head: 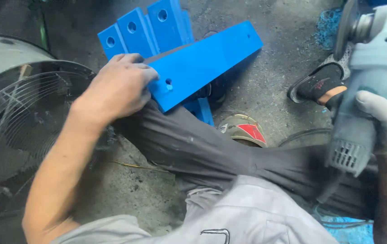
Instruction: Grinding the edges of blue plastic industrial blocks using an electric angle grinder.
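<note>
On knee, flat blue bracket (pixel 205 63), small holes

Soft, even daylight, no hard shadows or glare. The upper left corner falls dim. Motion blur smears the angle grinder (pixel 367 86) and the grey shirt (pixel 247 212) at the bottom edge.

Grey glove (pixel 383 115), dark trousers (pixel 211 153)

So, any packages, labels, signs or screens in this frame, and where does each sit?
No packages, signs or screens.
Sandal: on the floor below the blue bracket; a red patch on its olive strap.
Shirt hem: bottom centre, a small dark outlined mark on grey cloth.
</note>
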